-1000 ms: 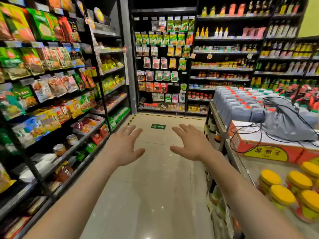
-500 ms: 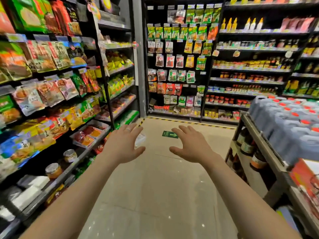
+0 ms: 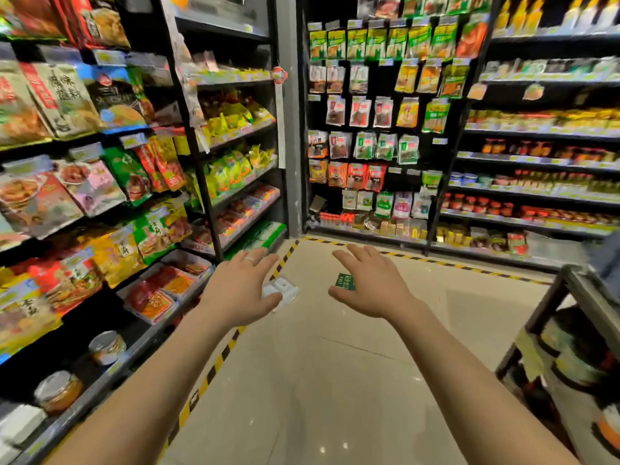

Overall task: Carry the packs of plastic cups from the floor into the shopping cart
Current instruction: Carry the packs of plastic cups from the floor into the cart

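Two empty hands reaching ahead, fingers spread: left hand (image 3: pixel 240 290), right hand (image 3: pixel 365 283). Person moving closer; clear pack (image 3: pixel 283 292) emerging on floor (image 3: pixel 335 364), pickup probably nearing.

Left hand (image 3: pixel 240 290) and right hand (image 3: pixel 370 285) reach out empty above the tiled aisle floor (image 3: pixel 335 380), a pack (image 3: pixel 281 290) beyond.

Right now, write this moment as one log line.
left hand: open, empty | right hand: open, empty | white pack: on floor | cart: not seen
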`<action>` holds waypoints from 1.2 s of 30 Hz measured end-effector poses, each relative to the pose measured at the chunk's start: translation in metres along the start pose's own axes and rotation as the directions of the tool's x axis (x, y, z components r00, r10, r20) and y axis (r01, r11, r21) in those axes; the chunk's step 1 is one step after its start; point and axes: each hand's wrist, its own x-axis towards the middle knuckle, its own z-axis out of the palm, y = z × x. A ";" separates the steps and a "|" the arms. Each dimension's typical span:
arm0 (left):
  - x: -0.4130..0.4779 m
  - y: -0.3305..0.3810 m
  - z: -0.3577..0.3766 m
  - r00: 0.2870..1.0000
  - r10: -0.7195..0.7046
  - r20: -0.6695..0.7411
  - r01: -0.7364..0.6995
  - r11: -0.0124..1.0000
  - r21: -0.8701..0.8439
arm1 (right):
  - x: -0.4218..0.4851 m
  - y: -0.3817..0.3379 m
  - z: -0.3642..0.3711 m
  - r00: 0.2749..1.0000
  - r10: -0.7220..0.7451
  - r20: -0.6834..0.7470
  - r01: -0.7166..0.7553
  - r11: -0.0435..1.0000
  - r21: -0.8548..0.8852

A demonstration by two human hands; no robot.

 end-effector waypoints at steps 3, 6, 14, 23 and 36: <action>0.091 -0.005 0.014 0.999 -0.043 0.014 0.043 0.999 -0.011 | 0.086 0.043 0.008 1.000 -0.002 0.021 0.002 1.000 0.017; 0.171 -0.013 0.024 0.996 -0.087 0.035 0.088 0.996 -0.016 | 0.167 0.075 0.011 0.998 -0.039 0.052 0.038 0.999 0.017; 0.328 -0.069 0.068 0.983 -0.180 0.034 0.181 0.983 -0.030 | 0.361 0.108 0.037 0.978 -0.176 0.109 0.177 0.984 0.005; 0.522 -0.208 0.177 0.966 -0.244 0.088 0.250 0.966 -0.062 | 0.608 0.110 0.129 0.957 -0.218 0.191 0.227 0.974 -0.023; 0.706 -0.338 0.347 0.874 -0.381 0.301 0.444 0.879 -0.175 | 0.866 0.136 0.296 0.923 -0.211 0.321 0.174 0.975 0.142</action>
